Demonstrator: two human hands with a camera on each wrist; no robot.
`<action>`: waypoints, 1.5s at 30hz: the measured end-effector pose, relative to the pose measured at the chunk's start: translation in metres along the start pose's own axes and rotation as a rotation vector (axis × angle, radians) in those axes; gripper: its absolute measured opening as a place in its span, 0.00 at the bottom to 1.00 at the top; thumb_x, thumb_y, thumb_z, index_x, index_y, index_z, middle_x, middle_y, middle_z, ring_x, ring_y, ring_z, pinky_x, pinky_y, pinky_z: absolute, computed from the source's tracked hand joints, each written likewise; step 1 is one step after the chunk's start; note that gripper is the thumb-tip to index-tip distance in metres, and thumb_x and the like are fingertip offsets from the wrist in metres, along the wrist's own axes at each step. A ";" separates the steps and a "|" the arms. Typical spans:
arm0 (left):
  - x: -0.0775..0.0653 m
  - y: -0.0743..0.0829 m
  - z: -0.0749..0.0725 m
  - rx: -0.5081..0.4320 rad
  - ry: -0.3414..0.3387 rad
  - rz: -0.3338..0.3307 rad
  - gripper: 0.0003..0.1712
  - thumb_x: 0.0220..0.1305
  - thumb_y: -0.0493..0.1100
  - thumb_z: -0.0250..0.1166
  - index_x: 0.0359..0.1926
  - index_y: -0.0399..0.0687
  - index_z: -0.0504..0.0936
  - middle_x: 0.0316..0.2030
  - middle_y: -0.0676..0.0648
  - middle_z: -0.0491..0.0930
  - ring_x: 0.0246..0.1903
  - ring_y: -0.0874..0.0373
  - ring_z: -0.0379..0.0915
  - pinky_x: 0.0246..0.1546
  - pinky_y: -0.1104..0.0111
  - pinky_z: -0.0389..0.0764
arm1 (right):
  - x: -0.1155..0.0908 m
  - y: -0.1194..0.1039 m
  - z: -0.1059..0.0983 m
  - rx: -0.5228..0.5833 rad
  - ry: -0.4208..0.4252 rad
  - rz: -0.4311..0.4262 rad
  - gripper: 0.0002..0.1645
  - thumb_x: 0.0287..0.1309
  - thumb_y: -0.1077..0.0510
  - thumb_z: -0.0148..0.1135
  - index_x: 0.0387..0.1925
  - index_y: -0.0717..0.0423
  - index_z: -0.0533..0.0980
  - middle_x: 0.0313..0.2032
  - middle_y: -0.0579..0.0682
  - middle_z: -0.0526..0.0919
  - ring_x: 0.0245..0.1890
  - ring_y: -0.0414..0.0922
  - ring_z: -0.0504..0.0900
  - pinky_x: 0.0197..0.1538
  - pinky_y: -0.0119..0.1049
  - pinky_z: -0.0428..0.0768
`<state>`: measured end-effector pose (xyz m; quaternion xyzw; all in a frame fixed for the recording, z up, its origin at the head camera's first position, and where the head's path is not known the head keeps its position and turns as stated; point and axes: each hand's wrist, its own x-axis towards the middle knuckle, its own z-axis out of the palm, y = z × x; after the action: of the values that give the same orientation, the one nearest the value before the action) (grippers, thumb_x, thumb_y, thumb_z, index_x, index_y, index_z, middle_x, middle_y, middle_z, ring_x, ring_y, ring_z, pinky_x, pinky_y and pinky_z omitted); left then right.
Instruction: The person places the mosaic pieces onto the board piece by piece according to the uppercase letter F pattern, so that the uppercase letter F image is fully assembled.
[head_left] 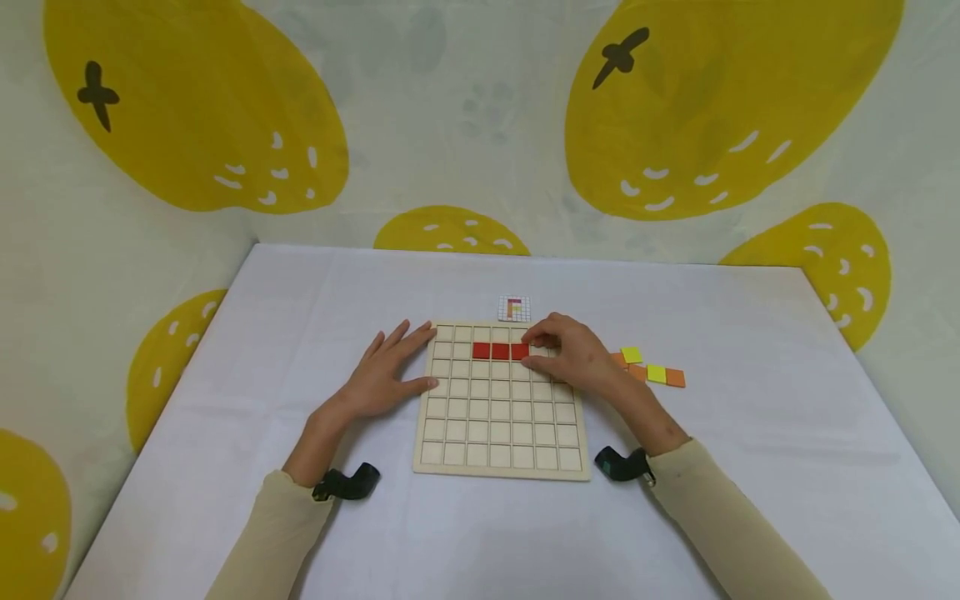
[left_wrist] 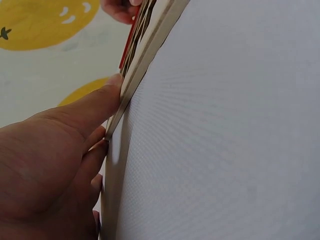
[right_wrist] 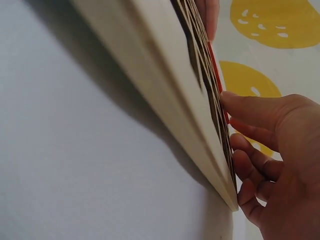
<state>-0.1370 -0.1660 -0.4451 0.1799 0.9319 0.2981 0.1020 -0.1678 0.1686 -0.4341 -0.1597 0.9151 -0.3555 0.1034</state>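
Observation:
A pale wooden grid board (head_left: 480, 410) lies on the white table. Three red square tiles (head_left: 500, 351) sit side by side in its second row from the far edge. My right hand (head_left: 573, 354) pinches the rightmost red tile (head_left: 519, 352) between thumb and forefinger, its other fingers bent over the board's right part. In the right wrist view the thumb (right_wrist: 245, 102) meets the red strip at the board's surface. Along the board's left edge rests my left hand (head_left: 382, 379), fingers spread and fairly straight, with the thumb (left_wrist: 107, 95) touching the rim in the left wrist view.
Just beyond the board's far edge lies a small card (head_left: 514, 308) with a coloured grid pattern. Right of the board, partly behind the right hand, are loose tiles, among them a yellow tile (head_left: 632, 355) and an orange tile (head_left: 676, 378). A fruit-printed cloth hangs behind the table.

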 end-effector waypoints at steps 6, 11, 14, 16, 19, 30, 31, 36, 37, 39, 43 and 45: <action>-0.001 0.000 0.001 0.003 -0.003 -0.002 0.48 0.68 0.54 0.71 0.82 0.53 0.59 0.82 0.49 0.56 0.85 0.43 0.39 0.83 0.40 0.36 | -0.006 0.000 -0.011 0.065 -0.017 0.065 0.18 0.61 0.51 0.76 0.51 0.46 0.83 0.49 0.46 0.84 0.49 0.47 0.80 0.56 0.43 0.80; 0.000 0.000 0.001 0.006 -0.004 0.001 0.48 0.68 0.53 0.71 0.82 0.53 0.59 0.82 0.49 0.56 0.85 0.42 0.39 0.83 0.40 0.36 | -0.009 0.008 -0.020 0.055 0.007 0.049 0.16 0.63 0.52 0.75 0.51 0.48 0.84 0.47 0.47 0.84 0.47 0.46 0.79 0.55 0.42 0.78; 0.000 0.000 0.001 0.007 -0.002 0.002 0.48 0.68 0.53 0.71 0.82 0.53 0.59 0.82 0.49 0.56 0.85 0.42 0.39 0.83 0.40 0.36 | -0.011 0.012 -0.024 0.047 0.031 0.027 0.15 0.62 0.53 0.75 0.50 0.50 0.84 0.45 0.49 0.85 0.46 0.46 0.79 0.54 0.42 0.77; 0.000 0.001 0.000 0.004 0.001 0.001 0.48 0.68 0.53 0.71 0.82 0.52 0.59 0.82 0.49 0.57 0.85 0.42 0.39 0.83 0.40 0.36 | -0.013 0.014 -0.027 0.045 0.041 0.026 0.15 0.63 0.54 0.74 0.50 0.50 0.85 0.44 0.49 0.85 0.46 0.46 0.79 0.53 0.42 0.77; 0.000 0.001 -0.001 0.006 -0.001 0.000 0.48 0.68 0.53 0.71 0.82 0.52 0.59 0.82 0.49 0.56 0.85 0.42 0.39 0.83 0.39 0.36 | -0.016 0.017 -0.032 0.043 0.047 0.037 0.14 0.64 0.54 0.73 0.50 0.50 0.84 0.44 0.50 0.84 0.46 0.46 0.78 0.52 0.41 0.77; 0.000 -0.002 0.002 0.007 0.003 0.008 0.48 0.68 0.54 0.71 0.82 0.54 0.60 0.82 0.49 0.57 0.85 0.42 0.39 0.83 0.39 0.37 | -0.030 0.031 -0.052 0.019 0.074 0.064 0.14 0.66 0.55 0.71 0.51 0.51 0.84 0.46 0.49 0.84 0.48 0.47 0.78 0.54 0.41 0.77; 0.000 -0.001 0.001 0.005 0.006 0.010 0.48 0.68 0.54 0.71 0.82 0.53 0.60 0.82 0.49 0.57 0.85 0.42 0.39 0.83 0.39 0.37 | -0.032 0.033 -0.054 0.013 0.076 0.073 0.14 0.66 0.55 0.71 0.51 0.50 0.84 0.46 0.49 0.84 0.48 0.47 0.78 0.54 0.41 0.77; 0.000 -0.001 0.001 0.008 0.018 0.021 0.47 0.68 0.54 0.71 0.81 0.52 0.60 0.82 0.48 0.58 0.84 0.41 0.41 0.83 0.38 0.37 | -0.041 0.038 -0.063 0.030 0.068 0.136 0.15 0.67 0.51 0.70 0.52 0.48 0.83 0.47 0.50 0.83 0.45 0.49 0.78 0.41 0.36 0.82; 0.000 -0.001 0.001 0.010 0.017 0.020 0.47 0.68 0.54 0.71 0.81 0.52 0.60 0.82 0.48 0.58 0.84 0.41 0.41 0.83 0.38 0.37 | -0.043 0.040 -0.064 0.041 0.064 0.144 0.15 0.67 0.51 0.70 0.53 0.48 0.83 0.47 0.51 0.82 0.44 0.50 0.78 0.37 0.36 0.82; 0.000 0.000 0.001 0.011 0.014 0.015 0.47 0.68 0.54 0.71 0.81 0.52 0.60 0.82 0.48 0.58 0.84 0.41 0.41 0.83 0.38 0.37 | -0.047 0.044 -0.066 0.045 0.063 0.143 0.15 0.67 0.51 0.70 0.53 0.48 0.83 0.48 0.52 0.83 0.44 0.51 0.78 0.33 0.35 0.83; -0.001 0.001 0.001 0.007 0.007 0.008 0.47 0.67 0.53 0.71 0.81 0.52 0.60 0.82 0.48 0.58 0.84 0.41 0.40 0.83 0.38 0.37 | -0.051 0.052 -0.069 0.008 0.065 0.124 0.15 0.66 0.52 0.70 0.53 0.48 0.83 0.50 0.50 0.85 0.48 0.49 0.79 0.48 0.38 0.82; -0.001 0.002 0.000 0.005 0.008 0.007 0.47 0.67 0.53 0.71 0.81 0.51 0.61 0.82 0.48 0.58 0.84 0.41 0.40 0.83 0.38 0.37 | -0.052 0.054 -0.070 -0.011 0.063 0.114 0.15 0.66 0.53 0.71 0.53 0.50 0.83 0.51 0.49 0.86 0.52 0.48 0.80 0.57 0.42 0.79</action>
<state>-0.1352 -0.1650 -0.4441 0.1824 0.9324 0.2966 0.0967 -0.1530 0.2690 -0.4163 -0.0968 0.9274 -0.3490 0.0939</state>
